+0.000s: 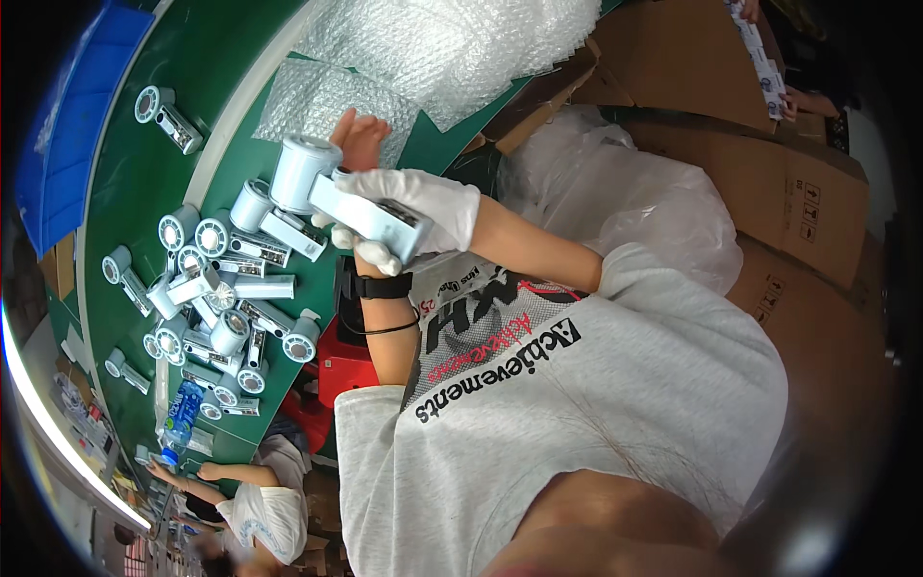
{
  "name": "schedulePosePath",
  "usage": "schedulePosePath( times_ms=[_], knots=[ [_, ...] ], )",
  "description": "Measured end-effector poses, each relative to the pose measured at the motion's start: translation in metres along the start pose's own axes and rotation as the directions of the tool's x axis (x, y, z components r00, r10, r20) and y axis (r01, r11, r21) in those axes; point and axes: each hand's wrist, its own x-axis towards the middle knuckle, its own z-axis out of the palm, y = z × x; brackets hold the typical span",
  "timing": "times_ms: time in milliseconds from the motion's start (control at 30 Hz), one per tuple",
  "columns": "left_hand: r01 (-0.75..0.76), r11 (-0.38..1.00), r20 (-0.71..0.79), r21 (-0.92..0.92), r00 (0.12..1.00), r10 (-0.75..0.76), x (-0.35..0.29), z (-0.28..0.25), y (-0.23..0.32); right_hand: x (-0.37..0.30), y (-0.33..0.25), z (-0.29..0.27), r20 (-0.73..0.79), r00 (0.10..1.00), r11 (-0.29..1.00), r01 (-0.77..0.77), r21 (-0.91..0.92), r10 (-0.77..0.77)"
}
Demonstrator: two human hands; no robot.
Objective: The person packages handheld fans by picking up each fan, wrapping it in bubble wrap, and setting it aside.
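Observation:
My right hand (pixel 409 207), in a white glove, is closed around the boxy arm of a pale blue-grey device (pixel 306 173) with a drum-shaped head. Its thumb lies on top and its fingers curl underneath. Behind the device is my bare left hand (pixel 361 140), a black band around its wrist. Its fingers stick up past the drum, stretched out; the palm is mostly hidden, so whether it touches the device I cannot tell. Just beyond, a pile of similar devices (pixel 229 332) covers part of the green table (pixel 135 207).
Bubble wrap sheets (pixel 442 58) lie at the far side. A blue bin (pixel 72 125) stands at the far left. A bottle (pixel 183 413) lies by the pile. Cardboard boxes (pixel 798 207) and a clear plastic bag (pixel 635 183) are at right. Another person (pixel 264 505) works at lower left.

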Motion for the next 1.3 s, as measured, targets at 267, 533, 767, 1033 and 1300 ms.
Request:
schedulePosePath(
  times_ms=[267, 533, 767, 1033, 1300],
  knots=[
    [-0.088, -0.008, 0.087, 0.996, 0.993, -0.085, -0.012, -0.006, 0.012, -0.009, -0.012, -0.028, -0.032, 0.965, 0.955, 0.254, -0.151, -0.261],
    [0.059, -0.389, -0.054, 0.919, 0.998, 0.023, 0.0, -0.004, 0.018, -0.043, -0.006, -0.096, -0.269, 0.914, 0.811, 0.1, -0.576, -0.304],
    [-0.001, -0.096, 0.02, 0.995, 0.982, 0.189, -0.005, 0.009, 0.03, -0.015, -0.017, -0.088, -0.309, 0.908, 0.807, 0.051, -0.588, -0.282],
    [-0.08, -0.396, 0.199, 0.915, 0.942, 0.271, -0.016, 0.049, 0.061, 0.025, -0.019, -0.062, -0.261, 0.936, 0.876, 0.087, -0.475, -0.235],
    [0.051, -0.525, 0.202, 0.85, 0.888, 0.413, -0.016, 0.059, 0.117, 0.046, -0.012, -0.016, -0.14, 0.912, 0.911, 0.353, -0.215, -0.386]
  ],
)
